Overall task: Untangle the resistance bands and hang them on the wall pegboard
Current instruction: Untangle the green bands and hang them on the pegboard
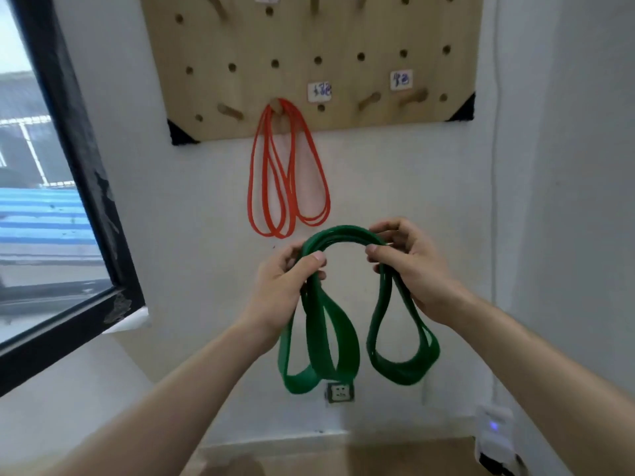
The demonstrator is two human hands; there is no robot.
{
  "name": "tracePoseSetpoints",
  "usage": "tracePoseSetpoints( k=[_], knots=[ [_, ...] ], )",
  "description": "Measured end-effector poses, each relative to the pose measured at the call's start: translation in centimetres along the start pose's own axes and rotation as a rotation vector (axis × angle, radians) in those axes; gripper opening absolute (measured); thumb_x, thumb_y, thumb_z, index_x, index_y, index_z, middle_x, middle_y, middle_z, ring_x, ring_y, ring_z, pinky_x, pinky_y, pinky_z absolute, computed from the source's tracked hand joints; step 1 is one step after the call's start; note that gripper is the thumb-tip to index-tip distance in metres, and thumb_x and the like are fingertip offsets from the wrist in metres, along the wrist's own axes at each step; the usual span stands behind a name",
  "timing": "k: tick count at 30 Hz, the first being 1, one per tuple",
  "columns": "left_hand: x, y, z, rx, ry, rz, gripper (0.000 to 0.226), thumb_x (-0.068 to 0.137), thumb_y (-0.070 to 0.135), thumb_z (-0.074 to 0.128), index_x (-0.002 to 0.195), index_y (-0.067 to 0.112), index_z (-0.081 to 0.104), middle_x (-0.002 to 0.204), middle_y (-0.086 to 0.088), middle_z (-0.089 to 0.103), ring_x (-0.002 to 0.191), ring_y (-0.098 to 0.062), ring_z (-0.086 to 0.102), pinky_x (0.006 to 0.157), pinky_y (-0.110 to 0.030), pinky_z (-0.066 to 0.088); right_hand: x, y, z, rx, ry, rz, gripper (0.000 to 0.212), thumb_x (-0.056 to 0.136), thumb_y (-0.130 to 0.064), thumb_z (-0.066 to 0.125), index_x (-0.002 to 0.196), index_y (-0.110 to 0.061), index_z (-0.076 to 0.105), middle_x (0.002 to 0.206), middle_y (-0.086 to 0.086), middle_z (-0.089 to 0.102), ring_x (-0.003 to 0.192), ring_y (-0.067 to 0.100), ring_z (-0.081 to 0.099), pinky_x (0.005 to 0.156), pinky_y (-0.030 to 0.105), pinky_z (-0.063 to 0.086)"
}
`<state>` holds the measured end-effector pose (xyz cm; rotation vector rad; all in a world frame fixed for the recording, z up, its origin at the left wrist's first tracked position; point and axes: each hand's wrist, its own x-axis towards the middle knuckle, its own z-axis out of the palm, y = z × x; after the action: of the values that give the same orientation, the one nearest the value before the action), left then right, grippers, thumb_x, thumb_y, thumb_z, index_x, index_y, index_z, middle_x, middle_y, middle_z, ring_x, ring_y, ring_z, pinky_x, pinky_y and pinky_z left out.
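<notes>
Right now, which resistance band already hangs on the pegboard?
The orange band, looped over a peg on the pegboard. The green band is not hung; left hand and right hand grip it below.

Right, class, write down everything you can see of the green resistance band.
The green resistance band is a wide, flat, matte strip, rubbery in look, gathered into several layers. It arches between both hands and drops into hanging loops on each side. The left hand grips one end of the arch; the right hand pinches the other with thumb and fingers. It is held before the white wall, below the pegboard, on no peg.
</notes>
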<state>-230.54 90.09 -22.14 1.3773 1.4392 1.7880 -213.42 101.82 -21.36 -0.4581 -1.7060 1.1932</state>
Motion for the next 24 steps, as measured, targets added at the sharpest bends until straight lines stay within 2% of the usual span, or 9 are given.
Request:
tracePoseSetpoints(
  k=[4, 6, 10, 14, 17, 19, 21, 22, 24],
  knots=[
    [4.7, 4.4, 1.4, -0.009, 0.025, 0.100, 0.024, 0.097, 0.023, 0.063, 0.121, 0.020, 0.063, 0.104, -0.005, 0.075, 0.090, -0.018, 0.072, 0.079, -0.028, 0.059, 3.8, -3.7, -1.9, -0.057, 0.036, -0.122, 0.023, 0.090, -0.007, 0.071, 0.105, -0.022, 0.065, 0.105, 0.002, 0.069, 0.094, 0.028, 0.069, 0.087, 0.050, 0.059],
    [6.7, 6.2, 2.1, 0.001, 0.044, 0.150, 0.021, 0.096, 0.025, 0.065, 0.117, 0.025, 0.061, 0.105, -0.006, 0.075, 0.092, -0.017, 0.073, 0.078, -0.026, 0.058, 5.4, -5.3, -2.8, -0.062, 0.060, -0.182, 0.023, 0.090, -0.009, 0.072, 0.108, -0.022, 0.064, 0.105, 0.002, 0.069, 0.094, 0.029, 0.070, 0.087, 0.050, 0.059],
    [10.2, 9.3, 3.6, 0.061, 0.066, 0.253, 0.017, 0.096, 0.031, 0.065, 0.113, 0.033, 0.062, 0.105, -0.005, 0.072, 0.097, -0.022, 0.070, 0.081, -0.034, 0.061, 8.7, -7.7, -3.8, -0.072, 0.142, -0.298, 0.021, 0.093, -0.013, 0.069, 0.108, -0.027, 0.066, 0.105, 0.000, 0.071, 0.093, 0.025, 0.071, 0.084, 0.048, 0.061],
    [13.6, 11.7, 5.1, 0.063, 0.122, 0.324, 0.027, 0.097, 0.031, 0.064, 0.123, 0.028, 0.059, 0.103, -0.002, 0.071, 0.090, -0.017, 0.071, 0.066, -0.020, 0.058, 12.2, -9.2, -3.8, -0.148, 0.237, -0.424, 0.027, 0.096, -0.019, 0.066, 0.114, -0.038, 0.064, 0.107, -0.009, 0.069, 0.098, 0.018, 0.069, 0.086, 0.046, 0.060],
    [16.3, 12.4, 5.9, 0.064, 0.131, 0.366, 0.024, 0.097, 0.030, 0.065, 0.120, 0.031, 0.061, 0.106, -0.004, 0.071, 0.095, -0.021, 0.070, 0.075, -0.030, 0.061, 14.5, -9.4, -3.7, -0.235, 0.306, -0.481, 0.035, 0.098, -0.020, 0.063, 0.131, -0.032, 0.060, 0.110, -0.017, 0.065, 0.103, 0.009, 0.064, 0.095, 0.038, 0.056],
    [17.9, 12.5, 6.3, 0.078, 0.127, 0.388, 0.017, 0.097, 0.030, 0.064, 0.112, 0.038, 0.061, 0.108, 0.000, 0.070, 0.097, -0.017, 0.069, 0.081, -0.032, 0.060, 15.9, -9.1, -3.7, -0.320, 0.321, -0.489, 0.042, 0.100, -0.025, 0.059, 0.141, -0.031, 0.053, 0.126, -0.013, 0.061, 0.114, 0.008, 0.059, 0.101, 0.029, 0.050],
    [19.4, 12.2, 6.5, 0.091, 0.138, 0.401, 0.016, 0.098, 0.031, 0.063, 0.107, 0.044, 0.059, 0.110, 0.002, 0.068, 0.098, -0.016, 0.068, 0.084, -0.034, 0.059, 17.3, -8.3, -3.7, -0.435, 0.304, -0.476, 0.046, 0.102, -0.027, 0.054, 0.147, -0.034, 0.044, 0.135, -0.010, 0.051, 0.115, 0.006, 0.050, 0.095, 0.009, 0.039],
    [20.3, 11.9, 6.6, 0.096, 0.142, 0.409, 0.017, 0.098, 0.031, 0.062, 0.109, 0.043, 0.060, 0.112, 0.001, 0.068, 0.100, -0.016, 0.068, 0.087, -0.037, 0.059, 18.0, -7.9, -3.7, -0.482, 0.300, -0.474, 0.048, 0.103, -0.025, 0.053, 0.149, -0.035, 0.041, 0.133, -0.009, 0.047, 0.113, 0.005, 0.047, 0.090, 0.006, 0.036],
    [21.8, 11.3, 6.5, 0.104, 0.134, 0.431, 0.019, 0.098, 0.031, 0.061, 0.117, 0.037, 0.061, 0.115, 0.002, 0.068, 0.106, -0.016, 0.067, 0.092, -0.040, 0.058, 19.3, -6.8, -3.6, -0.526, 0.304, -0.501, 0.054, 0.102, -0.020, 0.055, 0.151, -0.034, 0.038, 0.129, -0.005, 0.046, 0.113, 0.008, 0.046, 0.097, 0.013, 0.038]
  ],
)
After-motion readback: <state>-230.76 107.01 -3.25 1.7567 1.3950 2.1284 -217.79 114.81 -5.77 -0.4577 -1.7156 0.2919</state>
